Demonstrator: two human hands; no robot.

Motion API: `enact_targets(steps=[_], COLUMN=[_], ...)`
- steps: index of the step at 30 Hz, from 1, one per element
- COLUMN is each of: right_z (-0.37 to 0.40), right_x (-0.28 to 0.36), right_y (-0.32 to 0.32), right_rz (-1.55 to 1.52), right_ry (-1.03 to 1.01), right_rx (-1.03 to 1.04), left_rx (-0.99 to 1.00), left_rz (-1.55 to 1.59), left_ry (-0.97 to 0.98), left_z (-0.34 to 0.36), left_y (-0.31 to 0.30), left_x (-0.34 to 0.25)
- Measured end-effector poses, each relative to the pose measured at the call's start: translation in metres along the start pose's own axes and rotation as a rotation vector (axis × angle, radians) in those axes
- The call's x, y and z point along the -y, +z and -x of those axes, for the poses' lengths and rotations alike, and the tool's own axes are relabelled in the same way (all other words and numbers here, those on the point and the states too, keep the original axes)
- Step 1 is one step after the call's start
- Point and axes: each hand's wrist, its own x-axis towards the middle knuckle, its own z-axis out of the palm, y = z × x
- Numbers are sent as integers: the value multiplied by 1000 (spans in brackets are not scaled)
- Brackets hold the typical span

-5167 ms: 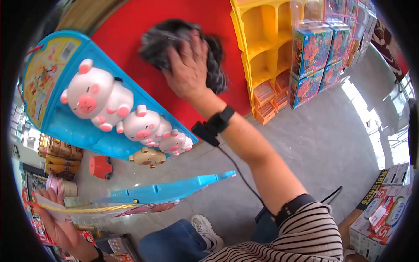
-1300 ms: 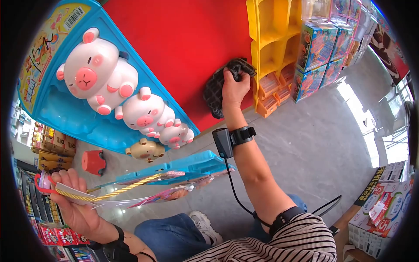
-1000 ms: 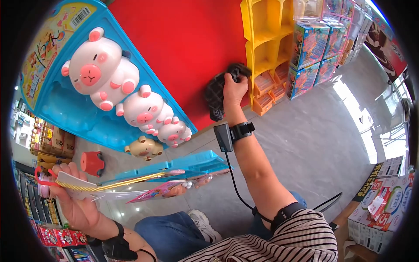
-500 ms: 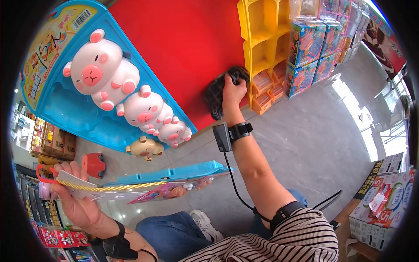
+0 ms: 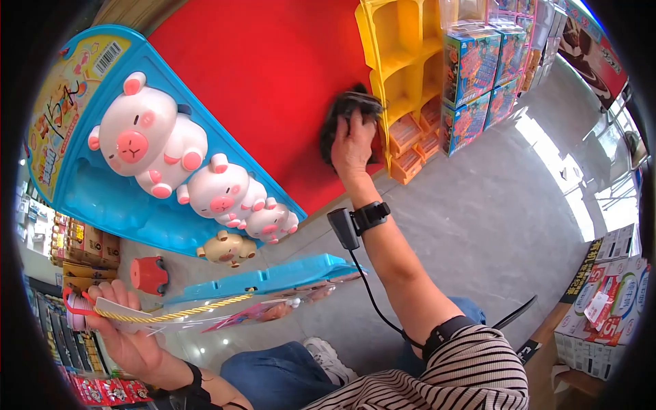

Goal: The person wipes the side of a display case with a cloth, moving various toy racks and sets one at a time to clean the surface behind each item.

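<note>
Bottom of the frame: striped sleeve (image 5: 471, 369), blue jeans, a white shoe (image 5: 328, 355).

Lower left: left hand (image 5: 126, 338) closed, fingers wrapped round the near end of a flat blue toy pack (image 5: 266, 280), a yellow cord (image 5: 171, 316) pinned under the thumb. Pack roughly level, stretching toward the centre.

Centre: right forearm reaching upward, black wrist device (image 5: 352, 222) strapped on, cable trailing down toward the sleeve.

Above centre: right hand (image 5: 353, 143), fingers bent over a dark cloth (image 5: 342, 113) and gripping it, pressing it against the red panel (image 5: 273, 75), just beside the yellow shelf unit (image 5: 396, 61).

Upper left: large blue blister pack (image 5: 102, 205) holding pink pigs (image 5: 147, 137), overlapping the same panel.

Upper right, farthest: stacked colourful boxes (image 5: 471, 75) beside the yellow shelves.
</note>
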Motion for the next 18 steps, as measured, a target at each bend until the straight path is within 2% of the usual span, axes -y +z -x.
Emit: enact_targets(steps=[1,2,3,4,5,7,8,9,11,14,16,18], right_z=[6,14,23,29,45,75,72,69,44,-9,-24,-17], right_x=[-9,-20,-32,-36,-62,-94,-89,-85,-39,22,32,31], right_y=[0,1,-1,-9,-3,10,16,23,13,-7,-8,-13], right_rz=[23,96,130,122,90,145,162,108,5,-114,-49,7], right_ry=[180,251,354,593,663,603,568,483,325,75,35,190], right_rx=[36,5,65,269,372,408,420,303,76,51,13,91], left_rx=[-6,9,27,45,31,11,14,12,3,-29,-57,-11], left_rz=[15,15,15,12,9,1,-7,-18,-31,-24,-28,-31], left_ry=[1,-6,-10,-15,-16,-12,-4,3,12,28,47,25], left_z=[1,1,0,0,1,1,0,0,0,2,3,4], left_y=[0,1,1,1,2,5,5,5,7,9,11,9], left_x=[0,1,2,2,2,1,0,0,-1,3,4,2])
